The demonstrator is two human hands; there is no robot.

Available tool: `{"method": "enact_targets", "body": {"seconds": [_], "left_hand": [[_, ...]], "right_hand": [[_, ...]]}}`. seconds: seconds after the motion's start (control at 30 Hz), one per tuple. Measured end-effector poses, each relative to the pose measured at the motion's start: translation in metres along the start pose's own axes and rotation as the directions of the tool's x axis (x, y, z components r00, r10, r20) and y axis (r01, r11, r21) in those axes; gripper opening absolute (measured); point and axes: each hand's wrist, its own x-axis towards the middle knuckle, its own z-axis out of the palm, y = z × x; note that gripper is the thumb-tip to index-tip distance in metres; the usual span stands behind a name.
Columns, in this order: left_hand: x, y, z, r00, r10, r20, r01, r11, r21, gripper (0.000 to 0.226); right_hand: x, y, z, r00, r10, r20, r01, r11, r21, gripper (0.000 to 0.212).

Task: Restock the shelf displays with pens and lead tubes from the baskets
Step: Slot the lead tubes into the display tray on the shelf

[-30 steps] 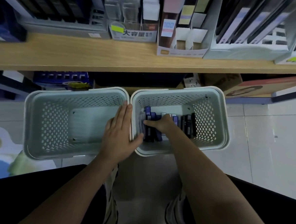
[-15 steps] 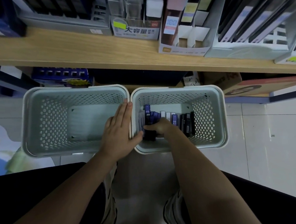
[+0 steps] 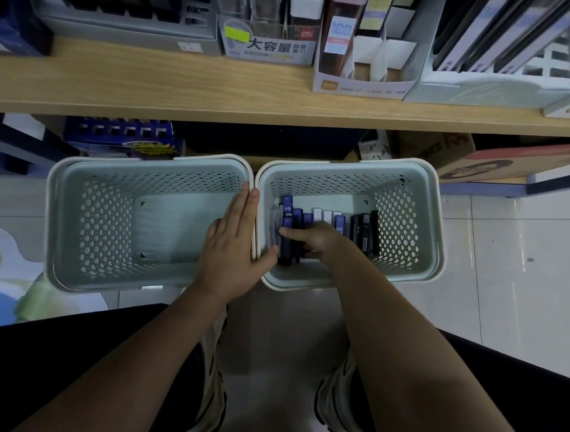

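Change: right hand [image 3: 315, 240] has slid from mid-basket toward the lower left of the right basket [image 3: 434, 226], now on the blue tubes; left hand [image 3: 236, 242] unmoved.
Right hand: fingers curl down onto the blue lead tubes [image 3: 287, 229], thumb across them; reads as a gathering grip.
Left hand: fingers straight, flat along the two touching rims, thumb hooked inside the right basket.
Thing location: lead tubes lie in a row on the right basket floor, frame centre; black tubes [image 3: 365, 235] at right of row.
Left basket [image 3: 74, 214]: no stock seen.
Handling: likely light, stiff, slick plastic; pinch across long sides, several together.
Edges: high perforated walls; lift straight up.
Room: wooden shelf [image 3: 151, 85] lip overhangs at upper frame; display boxes [image 3: 363, 86] behind it.
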Motion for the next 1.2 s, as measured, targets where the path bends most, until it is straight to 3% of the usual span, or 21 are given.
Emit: {"method": "enact_targets", "body": {"seconds": [0.17, 0.3, 0.57, 0.7, 0.73, 0.8, 0.93, 1.03, 1.1, 1.2], "left_hand": [[0.001, 0.0, 0.0, 1.0, 0.002, -0.006, -0.002, 1.0, -0.012, 0.093], [0.0, -0.001, 0.0, 1.0, -0.004, 0.001, 0.004, 1.0, -0.009, 0.093], [0.001, -0.003, -0.003, 0.999, 0.002, 0.035, -0.002, 1.0, -0.002, 0.108], [0.0, -0.001, -0.003, 0.998, -0.012, 0.055, 0.012, 1.0, 0.001, 0.113], [0.001, -0.001, -0.003, 0.998, -0.014, 0.054, 0.014, 1.0, -0.001, 0.112], [0.001, -0.002, -0.004, 0.999, -0.015, 0.05, 0.015, 1.0, -0.004, 0.112], [0.0, -0.002, -0.003, 0.999, -0.006, 0.041, 0.006, 1.0, -0.012, 0.11], [0.001, -0.001, -0.003, 0.999, -0.005, 0.041, 0.006, 1.0, -0.024, 0.109], [0.0, -0.001, -0.003, 0.999, -0.01, 0.044, 0.011, 1.0, -0.023, 0.109], [0.0, -0.001, -0.003, 0.999, -0.008, 0.047, 0.009, 1.0, -0.026, 0.109]], "right_hand": [[-0.009, -0.006, 0.003, 0.997, -0.029, 0.066, 0.026, 0.999, 0.04, 0.094], [-0.001, -0.005, 0.008, 0.994, -0.044, 0.099, 0.044, 0.999, 0.003, 0.134], [0.008, -0.004, 0.006, 0.989, -0.028, 0.144, 0.015, 0.996, 0.089, 0.111], [-0.015, -0.016, 0.008, 0.984, -0.042, 0.171, 0.013, 0.986, 0.169, 0.06], [-0.016, -0.015, 0.008, 0.983, -0.04, 0.178, 0.007, 0.983, 0.182, 0.056], [-0.013, -0.014, 0.008, 0.983, -0.028, 0.181, -0.008, 0.98, 0.2, 0.069], [-0.009, -0.015, 0.012, 0.988, -0.015, 0.154, -0.006, 0.991, 0.134, 0.139], [-0.005, -0.011, 0.012, 0.99, -0.017, 0.14, -0.004, 0.989, 0.149, 0.164], [-0.008, -0.013, 0.013, 0.988, -0.021, 0.15, -0.005, 0.985, 0.17, 0.163], [-0.008, -0.013, 0.014, 0.989, -0.011, 0.148, -0.023, 0.973, 0.23, 0.128]]}}
